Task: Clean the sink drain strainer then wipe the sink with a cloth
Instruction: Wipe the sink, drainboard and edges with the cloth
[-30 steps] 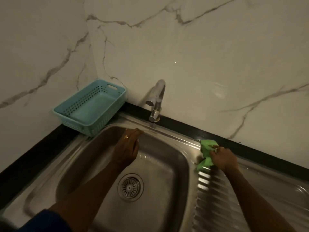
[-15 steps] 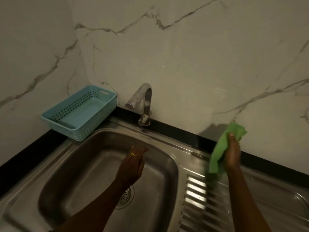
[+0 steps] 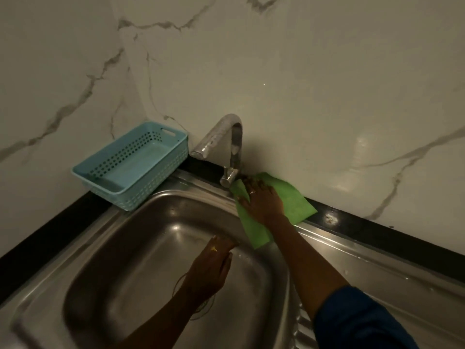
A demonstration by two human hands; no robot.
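The right hand (image 3: 261, 200) pressed the green cloth (image 3: 294, 197) flat by the tap (image 3: 231, 147), grip spread, wiping begun; the basin (image 3: 141, 248) seemingly came next.

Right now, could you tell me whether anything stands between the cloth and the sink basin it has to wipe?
Only the left hand, which hangs over the basin. The cloth lies on the rim under the right hand.

A light blue perforated basket (image 3: 130, 167) sat left of centre on the black counter edge (image 3: 377, 231). Behind it rose a white marble-veined wall (image 3: 302, 71), filling the upper frame.
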